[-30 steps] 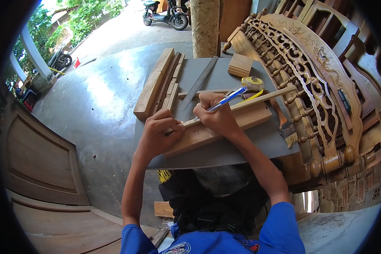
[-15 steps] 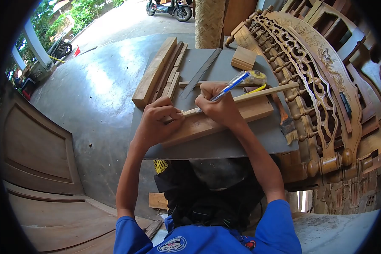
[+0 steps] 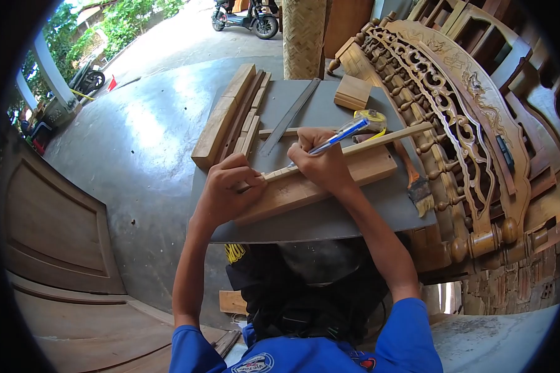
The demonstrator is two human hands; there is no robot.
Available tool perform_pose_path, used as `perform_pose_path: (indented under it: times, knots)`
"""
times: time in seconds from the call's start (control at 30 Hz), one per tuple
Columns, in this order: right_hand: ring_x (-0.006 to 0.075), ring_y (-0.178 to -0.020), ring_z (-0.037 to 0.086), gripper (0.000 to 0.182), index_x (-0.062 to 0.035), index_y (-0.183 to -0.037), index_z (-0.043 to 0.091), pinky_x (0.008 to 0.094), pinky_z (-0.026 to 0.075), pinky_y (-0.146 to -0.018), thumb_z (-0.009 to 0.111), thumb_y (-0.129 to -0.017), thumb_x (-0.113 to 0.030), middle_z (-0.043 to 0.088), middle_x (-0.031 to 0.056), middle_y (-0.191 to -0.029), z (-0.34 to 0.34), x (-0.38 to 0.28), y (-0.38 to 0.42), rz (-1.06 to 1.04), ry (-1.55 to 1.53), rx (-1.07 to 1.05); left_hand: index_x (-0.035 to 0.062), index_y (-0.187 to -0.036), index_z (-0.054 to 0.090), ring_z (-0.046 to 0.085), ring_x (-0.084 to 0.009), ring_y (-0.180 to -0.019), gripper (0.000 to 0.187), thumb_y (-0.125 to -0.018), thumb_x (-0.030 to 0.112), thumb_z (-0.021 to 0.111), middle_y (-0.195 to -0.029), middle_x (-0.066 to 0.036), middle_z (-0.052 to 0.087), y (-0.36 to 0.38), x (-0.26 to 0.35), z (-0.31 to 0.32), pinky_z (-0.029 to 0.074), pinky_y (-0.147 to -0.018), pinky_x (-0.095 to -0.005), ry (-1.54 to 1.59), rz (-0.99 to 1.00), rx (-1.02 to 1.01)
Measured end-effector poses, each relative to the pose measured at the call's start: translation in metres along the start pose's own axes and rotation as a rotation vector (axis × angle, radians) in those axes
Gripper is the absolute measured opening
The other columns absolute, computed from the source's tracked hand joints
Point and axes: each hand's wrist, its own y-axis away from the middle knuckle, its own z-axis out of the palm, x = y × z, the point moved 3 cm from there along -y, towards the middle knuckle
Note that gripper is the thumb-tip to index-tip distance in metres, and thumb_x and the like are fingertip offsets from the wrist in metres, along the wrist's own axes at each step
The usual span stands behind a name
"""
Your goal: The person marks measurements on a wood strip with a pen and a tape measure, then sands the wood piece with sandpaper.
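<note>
My right hand (image 3: 322, 163) is closed around a blue pen (image 3: 354, 127), its tip down at a thin wooden strip (image 3: 392, 137). Several short marks or cuts show on the strip near its left end. That end is pinched between the fingers of my left hand (image 3: 230, 189); whether something small is also in them is hidden. Under and in front of the strip lies a thick wooden block (image 3: 370, 171), with my left hand resting against its left end. Both pieces are on a grey tabletop (image 3: 280, 233).
Wooden bars (image 3: 227, 118) lie at the table's left. A metal ruler (image 3: 292, 115), a tape measure (image 3: 372, 118), a small wood block (image 3: 353, 92) and a paintbrush (image 3: 420, 193) are around the work. Carved furniture (image 3: 435, 81) crowds the right side; wooden panels (image 3: 59, 217) stand at left.
The camera view has shifted slightly, so the table sits a little lower. Both hands keep their grips, with hardly any movement along the strip.
</note>
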Motion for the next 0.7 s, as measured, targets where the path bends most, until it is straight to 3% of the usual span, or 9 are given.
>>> perform_pose_path:
  times: [0.7]
  knots:
    - [0.0100,-0.048,0.026,0.026,0.0009,-0.055,0.031,0.0335,0.025,-0.043,0.052,-0.068,-0.005,0.025,0.0068,-0.048,-0.0012,0.0019,0.0005,0.020,0.002,-0.030,-0.0001,-0.066,0.062,0.061,-0.0155,-0.070,0.010,-0.065,-0.003,0.071,-0.070,-0.006,0.054,0.0008,-0.0027,0.0007,0.048,-0.061,-0.0255,-0.011,-0.022,-0.014]
